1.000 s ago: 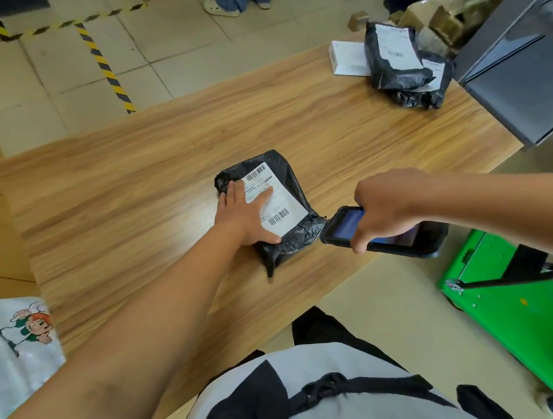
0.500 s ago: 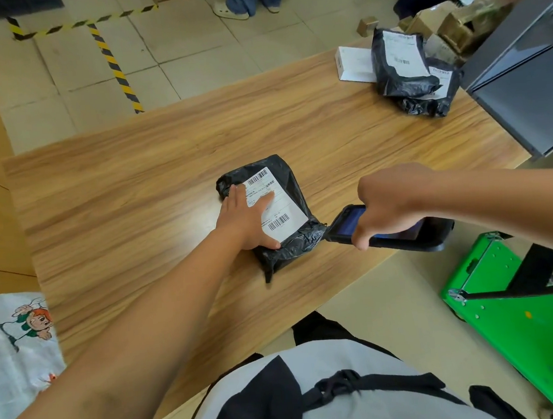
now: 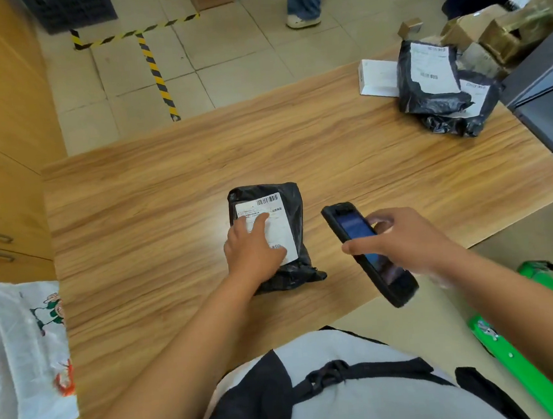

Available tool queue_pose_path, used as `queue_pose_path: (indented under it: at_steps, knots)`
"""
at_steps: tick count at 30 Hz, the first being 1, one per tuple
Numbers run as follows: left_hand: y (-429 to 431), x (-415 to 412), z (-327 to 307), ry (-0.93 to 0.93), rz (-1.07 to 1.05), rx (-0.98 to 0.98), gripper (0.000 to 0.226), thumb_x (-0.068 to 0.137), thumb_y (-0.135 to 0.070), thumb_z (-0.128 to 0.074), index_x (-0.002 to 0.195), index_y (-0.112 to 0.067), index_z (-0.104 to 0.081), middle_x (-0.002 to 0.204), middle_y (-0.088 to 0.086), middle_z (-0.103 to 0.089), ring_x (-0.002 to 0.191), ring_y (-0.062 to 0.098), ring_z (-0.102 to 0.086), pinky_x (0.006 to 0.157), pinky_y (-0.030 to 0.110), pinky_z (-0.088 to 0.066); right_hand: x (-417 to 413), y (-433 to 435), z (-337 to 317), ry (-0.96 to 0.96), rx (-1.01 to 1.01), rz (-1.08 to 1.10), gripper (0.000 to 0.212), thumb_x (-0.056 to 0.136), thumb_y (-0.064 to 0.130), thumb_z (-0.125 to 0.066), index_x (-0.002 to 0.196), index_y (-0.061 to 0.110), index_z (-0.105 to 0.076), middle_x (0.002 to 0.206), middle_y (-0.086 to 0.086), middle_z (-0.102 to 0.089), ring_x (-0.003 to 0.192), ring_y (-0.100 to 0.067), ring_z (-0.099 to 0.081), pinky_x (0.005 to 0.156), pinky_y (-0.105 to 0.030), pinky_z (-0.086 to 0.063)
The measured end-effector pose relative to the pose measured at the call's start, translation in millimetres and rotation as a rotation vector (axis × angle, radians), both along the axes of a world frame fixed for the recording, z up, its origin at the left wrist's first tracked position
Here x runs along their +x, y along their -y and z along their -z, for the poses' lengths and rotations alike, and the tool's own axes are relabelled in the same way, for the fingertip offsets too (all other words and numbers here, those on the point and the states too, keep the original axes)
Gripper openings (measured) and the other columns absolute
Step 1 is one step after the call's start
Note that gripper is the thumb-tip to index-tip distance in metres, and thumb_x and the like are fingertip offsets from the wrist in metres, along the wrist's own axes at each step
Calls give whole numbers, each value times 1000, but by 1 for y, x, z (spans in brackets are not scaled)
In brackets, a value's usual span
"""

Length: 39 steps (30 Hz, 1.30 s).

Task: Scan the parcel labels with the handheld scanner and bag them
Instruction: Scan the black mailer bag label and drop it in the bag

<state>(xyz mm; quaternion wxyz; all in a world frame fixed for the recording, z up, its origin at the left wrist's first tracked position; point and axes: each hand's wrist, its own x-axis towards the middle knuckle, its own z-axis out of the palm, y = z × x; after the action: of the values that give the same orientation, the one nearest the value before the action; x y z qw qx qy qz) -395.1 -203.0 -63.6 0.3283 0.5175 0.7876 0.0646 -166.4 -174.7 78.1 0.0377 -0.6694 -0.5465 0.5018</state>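
Parcel (image 3: 294, 221): mid-table (image 3: 170, 217), label (image 3: 277, 220) up; soft black polybag, probably light, slick.
Hold: likely the bunched end, 6 o'clock.
Left hand (image 3: 251, 247): flat, pressing label.
Right hand (image 3: 403, 242): wrapped round scanner (image 3: 356, 228), 3 o'clock of parcel.
Bag (image 3: 21, 345): 8 o'clock.

On the table (image 3: 137, 220), the left hand (image 3: 252, 251) rests flat on the parcel (image 3: 288, 208), fingers across its label (image 3: 278, 222). Just right of the parcel, the right hand (image 3: 403, 242) grips the scanner (image 3: 368, 255), screen up.
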Motion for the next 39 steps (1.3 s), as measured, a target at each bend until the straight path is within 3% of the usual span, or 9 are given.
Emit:
queue_pose_path:
  at_steps: [3,7,14,20,23,27,30,35,39]
  knots:
    - [14,38,5,-60,-214,19,96,72,-67,-69,150,-33,-24,159,9,-8,145,31,-11,117,45,-15,3,1,18,-137,57,117,38,65,31,-94,79,36,-59,86,4,-63,51,-23,-72,42,-33,-57]
    - [14,59,13,-156,-274,-23,107,69,-64,-75,152,-34,-15,161,11,1,147,32,-4,119,46,-10,11,-9,37,-147,52,113,53,49,56,-88,94,33,-71,93,-2,-67,64,-23,-75,60,-50,-64]
    - [25,60,27,-223,-408,-77,114,66,-55,-80,149,-42,-4,158,15,7,145,35,-1,118,48,-7,8,-41,66,-235,30,-18,45,57,50,-89,94,36,-67,92,5,-66,58,-10,-72,45,-27,-57]
    - [70,28,21,-227,-534,-124,115,63,-58,-81,150,-46,-7,150,15,-17,134,34,-24,113,44,-22,-26,-49,71,-295,-16,-174,43,51,53,-87,84,36,-67,87,1,-69,58,-20,-74,56,-45,-61]
    - [92,11,11,-228,-647,-136,114,60,-59,-82,149,-49,-12,146,14,-25,129,33,-31,109,45,-26,-49,-47,76,-330,-34,-261,44,63,44,-91,98,33,-68,96,2,-68,58,-15,-74,55,-40,-62]
    - [131,-15,-8,-192,-859,-99,107,60,-52,-82,145,-53,-17,144,13,-28,126,34,-34,108,48,-32,-88,-35,78,-382,-77,-339,76,69,43,-89,135,17,-61,107,1,-65,61,-7,-72,45,-22,-52]
    - [162,-46,-20,-133,-1019,-22,105,60,-45,-85,144,-50,-23,143,11,-30,127,35,-34,106,52,-37,-119,-20,76,-425,-110,-412,81,70,41,-88,140,17,-57,111,2,-63,61,2,-70,39,-13,-45]
    - [212,-118,-21,-49,-1275,28,101,60,-44,-84,144,-49,-27,136,11,-37,123,34,-40,106,49,-39,-167,8,69,-418,-114,-473,59,70,36,-89,121,25,-60,104,5,-64,57,-1,-70,38,-12,-44]
    - [261,-188,-14,171,-1462,143,99,51,-44,-79,138,-52,-33,130,6,-36,115,32,-45,91,48,-53,-206,36,63,-391,-100,-469,46,70,31,-90,108,28,-65,100,2,-67,54,-7,-71,37,-13,-44]
